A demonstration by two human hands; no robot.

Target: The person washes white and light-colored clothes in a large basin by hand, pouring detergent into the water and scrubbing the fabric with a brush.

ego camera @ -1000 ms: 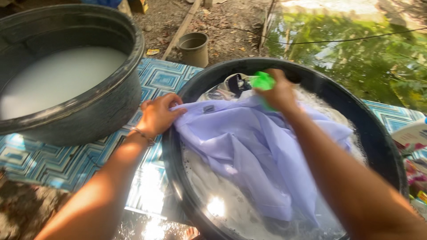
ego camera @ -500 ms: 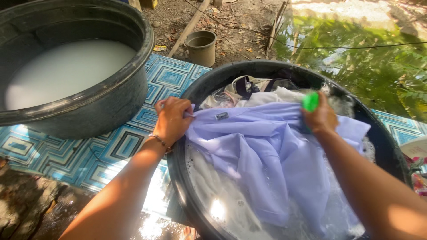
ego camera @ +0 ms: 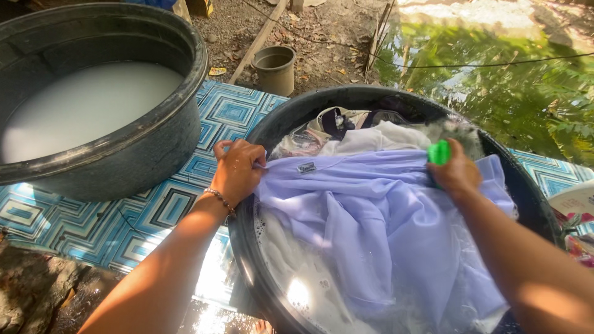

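A pale lilac shirt (ego camera: pixel 371 222) lies spread over soapy water in a black round basin (ego camera: pixel 291 117). My left hand (ego camera: pixel 236 170) pinches the shirt's collar edge at the basin's left rim, beside a small sewn label. My right hand (ego camera: pixel 458 173) grips a bright green brush (ego camera: pixel 439 152) and presses it on the shirt near the basin's far right side. Other wet clothes (ego camera: pixel 346 127), white and dark, are bunched at the back of the basin.
A second large dark tub (ego camera: pixel 154 133) with milky water stands to the left on a blue patterned mat (ego camera: pixel 154 210). A small grey pot (ego camera: pixel 275 67) sits on the dirt behind. Packets (ego camera: pixel 578 204) lie at the right edge. Green plants fill the upper right.
My right hand has slid the green brush from the back middle of the shirt to its right side. My left hand has kept its hold on the collar.
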